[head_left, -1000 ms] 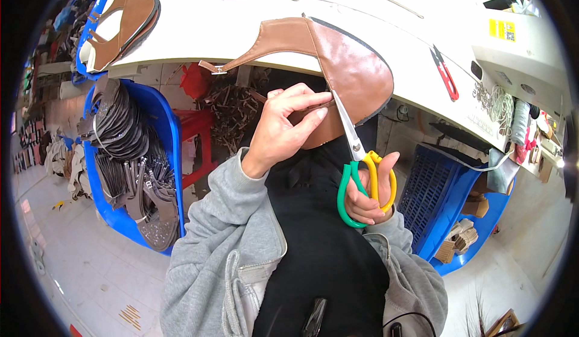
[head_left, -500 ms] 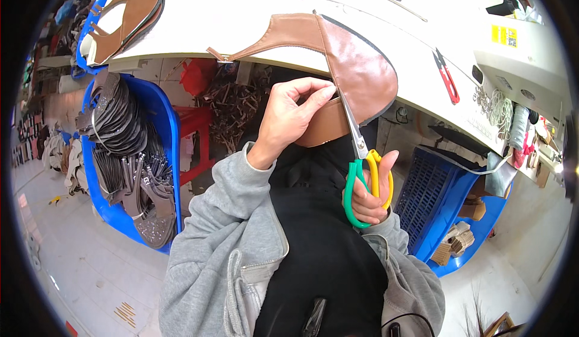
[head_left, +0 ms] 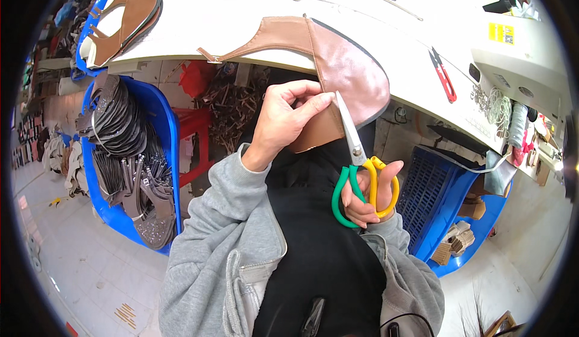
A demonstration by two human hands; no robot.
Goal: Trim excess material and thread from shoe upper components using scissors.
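A brown leather shoe upper (head_left: 353, 66) with a long strap lies over the front edge of the white table, part of it hanging off. My left hand (head_left: 289, 111) is closed, pinching its lower part near the seam between thumb and forefinger. In my right hand (head_left: 365, 201) I hold scissors (head_left: 357, 156) with one green and one yellow handle. Their blades point up at the seam, the tips right beside my left thumb. Whether the blades touch a thread there is too small to tell.
Red-handled thread snips (head_left: 445, 78) lie on the table (head_left: 229, 17) by a sewing machine (head_left: 525, 66). More brown uppers (head_left: 129, 20) rest at the far left. A blue bin (head_left: 172, 126) of dark shoe pieces stands left, a blue basket (head_left: 425, 192) right.
The leather upper has shifted slightly left and down. The scissors' handles have spread wider, and the blade tips have drawn down a little beside my left thumb.
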